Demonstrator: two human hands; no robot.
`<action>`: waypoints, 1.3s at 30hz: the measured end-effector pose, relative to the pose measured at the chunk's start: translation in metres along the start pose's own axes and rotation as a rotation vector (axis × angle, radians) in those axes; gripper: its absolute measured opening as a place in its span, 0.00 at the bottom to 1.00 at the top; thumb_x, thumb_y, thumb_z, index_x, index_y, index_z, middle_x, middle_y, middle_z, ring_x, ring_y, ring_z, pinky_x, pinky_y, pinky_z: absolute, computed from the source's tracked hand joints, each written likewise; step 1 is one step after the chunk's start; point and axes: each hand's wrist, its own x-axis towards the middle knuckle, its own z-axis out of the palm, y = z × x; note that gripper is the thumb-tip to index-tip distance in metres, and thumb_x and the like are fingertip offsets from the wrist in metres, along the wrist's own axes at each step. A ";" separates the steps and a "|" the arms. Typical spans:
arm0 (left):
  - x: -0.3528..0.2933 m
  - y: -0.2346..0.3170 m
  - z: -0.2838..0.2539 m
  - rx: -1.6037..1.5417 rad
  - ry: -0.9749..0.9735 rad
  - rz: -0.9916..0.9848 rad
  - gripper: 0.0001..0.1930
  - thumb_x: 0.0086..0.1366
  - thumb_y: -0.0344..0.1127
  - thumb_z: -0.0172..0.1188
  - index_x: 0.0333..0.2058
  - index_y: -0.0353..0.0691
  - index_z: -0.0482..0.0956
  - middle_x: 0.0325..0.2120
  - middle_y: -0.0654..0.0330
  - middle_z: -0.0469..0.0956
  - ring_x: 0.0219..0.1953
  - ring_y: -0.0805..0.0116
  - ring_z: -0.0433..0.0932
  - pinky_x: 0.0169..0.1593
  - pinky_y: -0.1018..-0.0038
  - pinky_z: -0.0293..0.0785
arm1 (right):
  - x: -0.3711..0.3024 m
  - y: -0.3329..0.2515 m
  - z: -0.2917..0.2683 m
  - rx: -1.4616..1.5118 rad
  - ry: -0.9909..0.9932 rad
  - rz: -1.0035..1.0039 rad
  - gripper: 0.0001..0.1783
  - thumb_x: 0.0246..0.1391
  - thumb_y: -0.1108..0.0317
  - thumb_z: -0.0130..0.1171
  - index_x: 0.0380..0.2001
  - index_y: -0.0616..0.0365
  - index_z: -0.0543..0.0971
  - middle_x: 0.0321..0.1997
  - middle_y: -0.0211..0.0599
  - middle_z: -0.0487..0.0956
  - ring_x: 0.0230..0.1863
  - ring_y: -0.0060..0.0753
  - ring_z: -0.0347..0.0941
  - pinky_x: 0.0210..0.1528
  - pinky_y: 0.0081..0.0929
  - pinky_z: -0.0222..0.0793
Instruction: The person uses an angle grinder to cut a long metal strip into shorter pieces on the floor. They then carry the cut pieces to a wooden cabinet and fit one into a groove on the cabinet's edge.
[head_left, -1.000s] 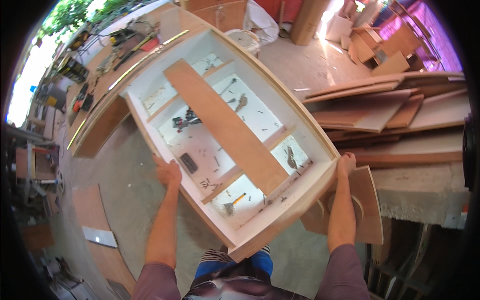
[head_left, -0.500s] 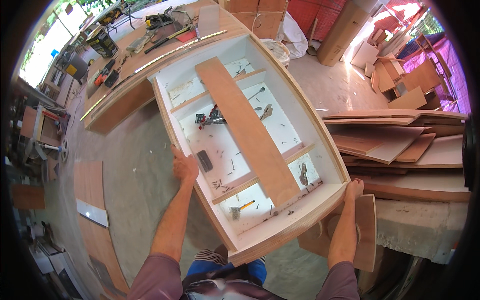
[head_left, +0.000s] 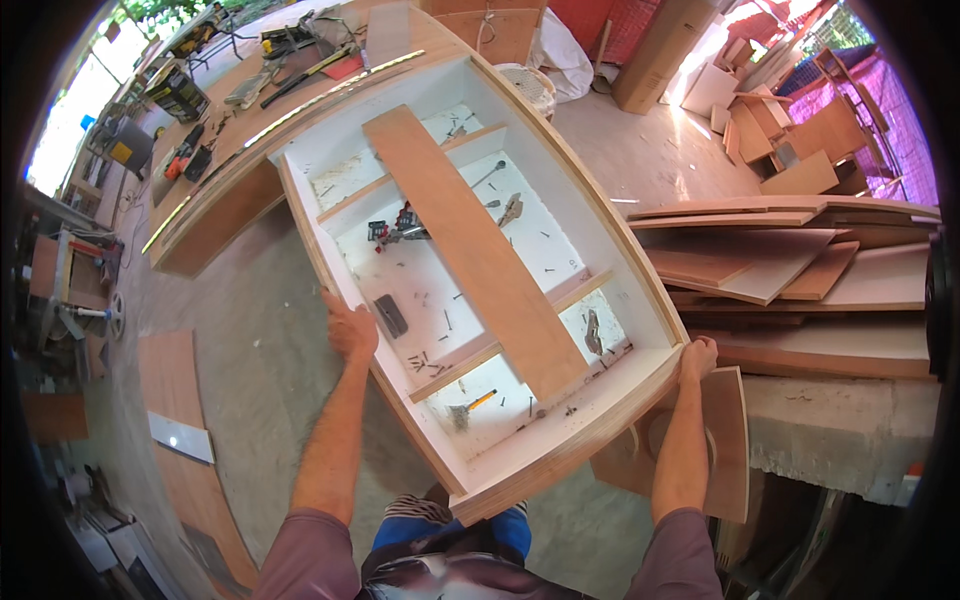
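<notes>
Both my hands hold a large open-topped wooden box with a white inside, tilted across the view. My left hand grips its left side wall; my right hand is closed round the near right corner. A loose brown plank lies lengthwise across the box's two crosspieces. Inside are scattered screws, a dark block, a brush with a yellow handle, a long metal tool and a red-and-black tool partly under the plank. The fingers beneath the box are hidden.
Beyond the box's far left side stands a wooden workbench with tools and an orange-and-black power tool. Stacked boards lie close on the right. A cut panel leans below my right hand. Long boards lie on the floor at left.
The box and both hands have shifted slightly left in view, with the near end a little higher. My grip looks the same, and the plank and loose items stay in place inside.
</notes>
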 end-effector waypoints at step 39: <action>0.005 -0.004 -0.003 0.067 -0.002 0.097 0.45 0.74 0.43 0.68 0.80 0.41 0.52 0.56 0.32 0.84 0.56 0.30 0.86 0.61 0.43 0.82 | -0.013 -0.019 -0.010 0.065 -0.034 0.066 0.18 0.63 0.67 0.53 0.47 0.55 0.89 0.52 0.55 0.89 0.57 0.63 0.85 0.61 0.54 0.78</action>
